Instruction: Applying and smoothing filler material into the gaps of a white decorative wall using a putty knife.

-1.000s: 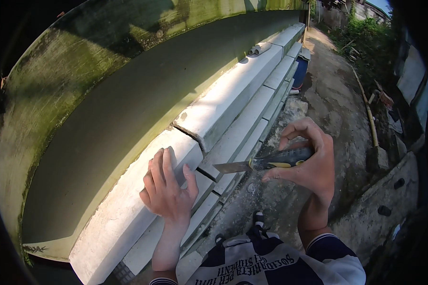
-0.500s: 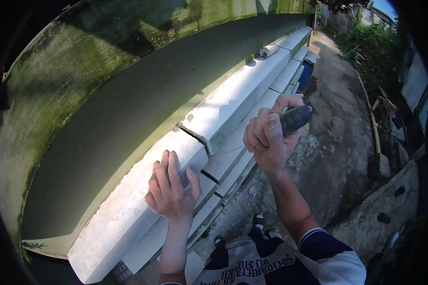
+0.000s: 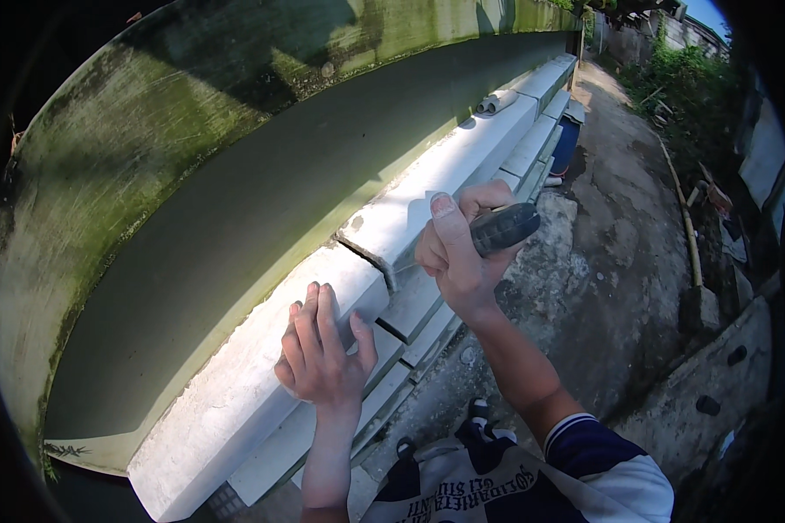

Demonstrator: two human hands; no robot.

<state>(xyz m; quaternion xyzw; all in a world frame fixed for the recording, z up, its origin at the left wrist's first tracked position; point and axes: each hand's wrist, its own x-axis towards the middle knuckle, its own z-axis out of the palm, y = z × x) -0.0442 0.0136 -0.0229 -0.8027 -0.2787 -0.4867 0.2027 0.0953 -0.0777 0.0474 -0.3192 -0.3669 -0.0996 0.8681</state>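
My left hand [image 3: 323, 349] lies on the near white concrete block [image 3: 209, 418], fingers spread over its top and side edge. My right hand [image 3: 462, 261] is closed around the dark handle [image 3: 504, 228] of a flat-bladed tool, raised beside the far white block [image 3: 436, 166], just above the dark gap between the two blocks. Most of the blade is hidden or blurred behind my fingers. More white slabs [image 3: 414, 309] are stacked lower, alongside the top blocks.
A mossy green wall [image 3: 105, 218] curves along the left. Short grey pipes [image 3: 495, 102] lie on the far block. A concrete path [image 3: 615, 218] runs right, edged by a bamboo pole [image 3: 682, 209], plants [image 3: 689, 78] and debris. A blue object [image 3: 567, 139] stands beyond the slabs.
My right hand has moved up and leftward, turning the tool so its handle end faces up-right and the blade is mostly hidden. My left hand stays on the block.
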